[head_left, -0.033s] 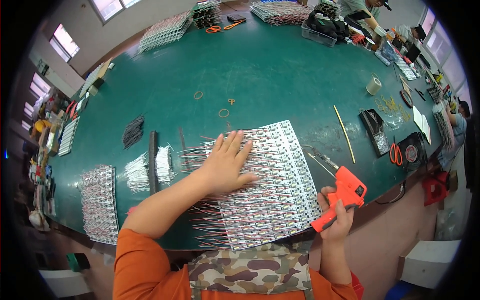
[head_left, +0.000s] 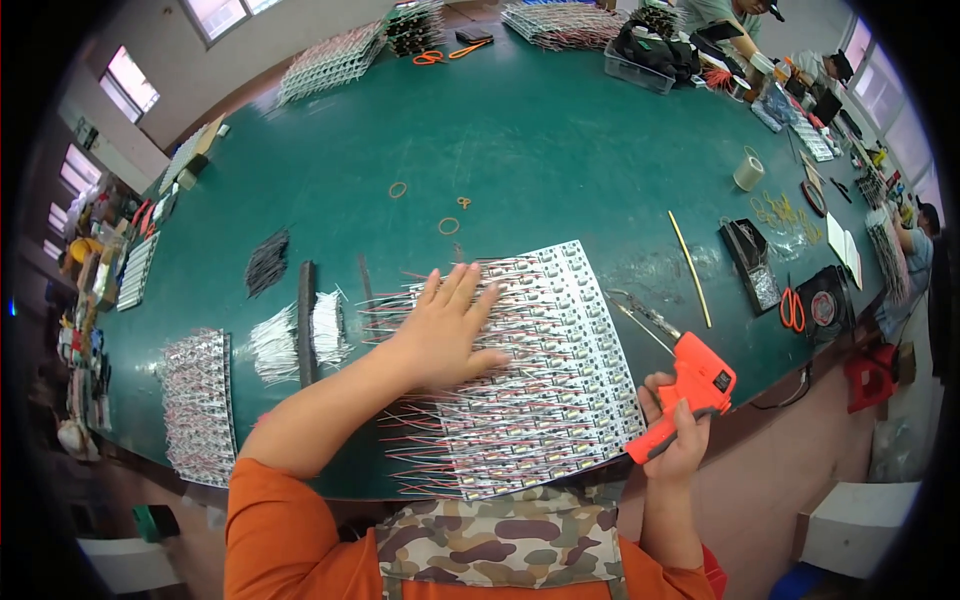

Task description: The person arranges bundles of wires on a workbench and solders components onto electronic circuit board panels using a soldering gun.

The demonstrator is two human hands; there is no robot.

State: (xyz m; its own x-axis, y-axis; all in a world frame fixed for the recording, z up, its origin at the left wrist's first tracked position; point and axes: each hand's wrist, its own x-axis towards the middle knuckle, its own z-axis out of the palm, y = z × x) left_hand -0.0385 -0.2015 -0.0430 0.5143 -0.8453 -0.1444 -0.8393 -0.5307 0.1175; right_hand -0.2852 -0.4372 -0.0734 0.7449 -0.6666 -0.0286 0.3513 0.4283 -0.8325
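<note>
My left hand [head_left: 448, 335] lies palm down with fingers spread on a panel of small white circuit boards [head_left: 590, 370]. Rows of thin red and white wires [head_left: 415, 450] stick out from the panel's left side, some of them under the palm. To the right of the panel, my right hand [head_left: 680, 450] is wrapped around the handle of a red pistol-shaped soldering gun [head_left: 703, 370]. Its metal tip [head_left: 645, 325] points up and left, close to the panel's right edge but apart from it.
A second wired board panel [head_left: 198, 405] lies at the left, near bundles of white wires [head_left: 275, 345], a dark bar [head_left: 306, 320] and black wires [head_left: 267, 263]. On the right are a yellow stick [head_left: 690, 268], a black box [head_left: 750, 265] and orange-handled scissors [head_left: 792, 308]. Other people work beyond.
My left hand has slid very slightly to the left over the wires. The soldering gun in my right hand has moved a touch to the right.
</note>
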